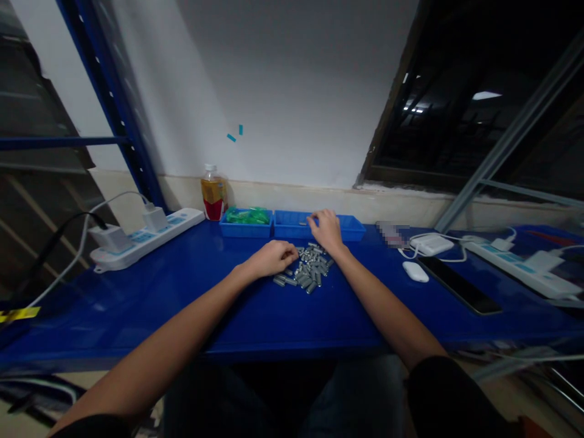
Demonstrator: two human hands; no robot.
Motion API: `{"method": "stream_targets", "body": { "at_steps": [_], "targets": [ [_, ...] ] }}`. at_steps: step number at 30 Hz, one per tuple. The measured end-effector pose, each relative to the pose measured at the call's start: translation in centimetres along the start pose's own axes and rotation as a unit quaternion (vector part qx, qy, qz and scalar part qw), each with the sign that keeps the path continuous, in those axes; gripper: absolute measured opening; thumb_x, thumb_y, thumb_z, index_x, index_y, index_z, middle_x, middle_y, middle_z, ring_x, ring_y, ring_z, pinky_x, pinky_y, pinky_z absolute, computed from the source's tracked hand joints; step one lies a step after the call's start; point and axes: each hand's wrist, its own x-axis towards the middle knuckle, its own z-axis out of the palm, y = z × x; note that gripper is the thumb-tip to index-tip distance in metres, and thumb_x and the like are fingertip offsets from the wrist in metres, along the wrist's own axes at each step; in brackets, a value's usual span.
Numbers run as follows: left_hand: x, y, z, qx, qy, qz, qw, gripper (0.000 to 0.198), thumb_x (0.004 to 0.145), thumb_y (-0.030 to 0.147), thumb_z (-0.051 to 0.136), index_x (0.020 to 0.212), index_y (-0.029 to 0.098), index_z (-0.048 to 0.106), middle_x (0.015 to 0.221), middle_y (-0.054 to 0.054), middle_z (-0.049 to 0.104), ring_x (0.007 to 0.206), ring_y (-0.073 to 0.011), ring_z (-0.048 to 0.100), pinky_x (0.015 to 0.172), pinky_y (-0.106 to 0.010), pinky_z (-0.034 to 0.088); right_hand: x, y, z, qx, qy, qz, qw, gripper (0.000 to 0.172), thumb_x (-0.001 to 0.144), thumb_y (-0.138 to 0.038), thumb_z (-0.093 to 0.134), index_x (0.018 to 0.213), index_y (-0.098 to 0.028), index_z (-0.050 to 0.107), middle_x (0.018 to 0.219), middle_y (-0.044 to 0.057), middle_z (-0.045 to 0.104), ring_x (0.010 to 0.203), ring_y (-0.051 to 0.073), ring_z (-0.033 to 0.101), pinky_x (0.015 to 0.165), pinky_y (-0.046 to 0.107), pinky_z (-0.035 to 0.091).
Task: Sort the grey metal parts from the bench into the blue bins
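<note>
Both our forearms reach over the blue bench [137,304] to the pile of small metal cylinders [308,267]. Left hand [271,258] sits curled at the pile's left edge; can't tell if it's holding one. Right hand [325,230] hovers loosely open just behind the pile, over the blue tray [351,228]. We'd pinch single pieces, not handfuls.

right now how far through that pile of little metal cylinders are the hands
Early, it seems. The right hand reaches over the blue tray, where only one small piece or so shows. The left hand rests at the edge of the pile of metal cylinders, fingers curled. Most of the pile remains on the blue table.
</note>
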Motion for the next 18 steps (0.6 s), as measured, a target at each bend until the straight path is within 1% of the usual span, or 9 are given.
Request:
{"method": "stream_targets", "body": {
  "at_steps": [4, 8, 10, 12, 14, 15, 16, 17, 18],
  "targets": [
    [-0.4, 0.9, -0.6, -0.048, -0.077, -0.001, 0.996, 0.018, 0.076, 0.031, 0.060, 0.081, 0.017, 0.070, 0.070, -0.002, 0.067, 0.059, -0.0132, 0.058, 0.056, -0.021, 0.040, -0.8, 0.1, -0.3, -0.025, -0.014, -0.001, 1.000, 0.030, 0.087, -0.040, 0.051, 0.099, -0.015, 0.062, 0.101, 0.013, 0.060, 0.102, 0.028, 0.046, 0.083, 0.039, 0.034],
    [-0.2, 0.7, -0.7, -0.010, -0.097, 0.012, 0.995, 0.012, 0.074, 0.019, 0.057, 0.075, 0.018, 0.069, 0.073, -0.002, 0.067, 0.063, -0.0134, 0.058, 0.061, -0.022, 0.041, -2.0, -1.2, -1.8, 0.023, -0.052, -0.039, 0.998, 0.022, 0.088, -0.034, 0.050, 0.093, -0.018, 0.063, 0.095, 0.010, 0.062, 0.098, 0.025, 0.048, 0.081, 0.036, 0.034],
    [-0.1, 1.2, -1.3, 0.017, -0.065, 0.006, 0.998, 0.012, 0.073, 0.017, 0.056, 0.072, 0.019, 0.068, 0.073, -0.003, 0.066, 0.066, -0.0153, 0.058, 0.066, -0.024, 0.041, -2.5, -2.0, -2.7, 0.058, -0.110, -0.072, 0.990, 0.017, 0.088, -0.030, 0.050, 0.090, -0.018, 0.063, 0.090, 0.007, 0.063, 0.092, 0.022, 0.050, 0.080, 0.034, 0.035],
    [-0.7, 3.0, -2.5, 0.043, 0.005, -0.006, 0.999, 0.009, 0.073, 0.021, 0.058, 0.070, 0.019, 0.067, 0.072, -0.005, 0.064, 0.071, -0.0184, 0.057, 0.071, -0.028, 0.041, -2.9, -2.9, -3.6, 0.088, -0.177, -0.112, 0.974, 0.014, 0.086, -0.027, 0.052, 0.088, -0.018, 0.062, 0.087, 0.005, 0.063, 0.088, 0.020, 0.052, 0.079, 0.033, 0.036],
    [-2.5, 5.7, -3.3, 0.037, 0.057, -0.014, 0.998, 0.012, 0.076, 0.026, 0.057, 0.072, 0.021, 0.067, 0.073, -0.006, 0.064, 0.073, -0.0198, 0.056, 0.074, -0.031, 0.042, -3.1, -3.7, -4.7, 0.106, -0.232, -0.149, 0.955, 0.012, 0.083, -0.027, 0.056, 0.088, -0.018, 0.063, 0.088, 0.005, 0.063, 0.089, 0.019, 0.052, 0.079, 0.032, 0.036],
    [-4.0, 7.1, -3.2, 0.010, 0.053, -0.019, 0.998, 0.015, 0.079, 0.029, 0.054, 0.075, 0.023, 0.067, 0.074, -0.005, 0.064, 0.073, -0.0191, 0.057, 0.073, -0.032, 0.043, -3.2, -4.1, -5.1, 0.110, -0.254, -0.165, 0.947, 0.012, 0.082, -0.027, 0.058, 0.088, -0.018, 0.063, 0.089, 0.005, 0.063, 0.089, 0.019, 0.052, 0.079, 0.031, 0.036],
    [-5.7, 8.3, -2.5, -0.034, 0.005, -0.026, 0.999, 0.020, 0.083, 0.032, 0.050, 0.078, 0.026, 0.068, 0.073, -0.005, 0.064, 0.071, -0.0183, 0.058, 0.072, -0.032, 0.045, -3.3, -4.5, -5.5, 0.110, -0.274, -0.179, 0.939, 0.013, 0.081, -0.028, 0.060, 0.088, -0.018, 0.063, 0.089, 0.005, 0.064, 0.090, 0.019, 0.052, 0.078, 0.031, 0.036],
    [-7.6, 9.2, -1.3, -0.088, -0.069, -0.020, 0.994, 0.023, 0.084, 0.038, 0.048, 0.079, 0.029, 0.069, 0.072, -0.004, 0.064, 0.069, -0.0177, 0.059, 0.068, -0.032, 0.047, -3.4, -4.7, -5.8, 0.105, -0.293, -0.189, 0.931, 0.013, 0.079, -0.028, 0.062, 0.087, -0.019, 0.064, 0.088, 0.005, 0.064, 0.089, 0.019, 0.052, 0.077, 0.031, 0.036],
    [-9.4, 9.7, 0.4, -0.130, -0.170, 0.002, 0.977, 0.025, 0.084, 0.045, 0.047, 0.082, 0.034, 0.070, 0.072, -0.003, 0.064, 0.067, -0.0175, 0.060, 0.063, -0.031, 0.049, -3.6, -4.9, -5.9, 0.098, -0.312, -0.197, 0.924, 0.013, 0.077, -0.028, 0.063, 0.087, -0.019, 0.064, 0.087, 0.004, 0.064, 0.088, 0.019, 0.052, 0.076, 0.030, 0.036]
  ]
}}
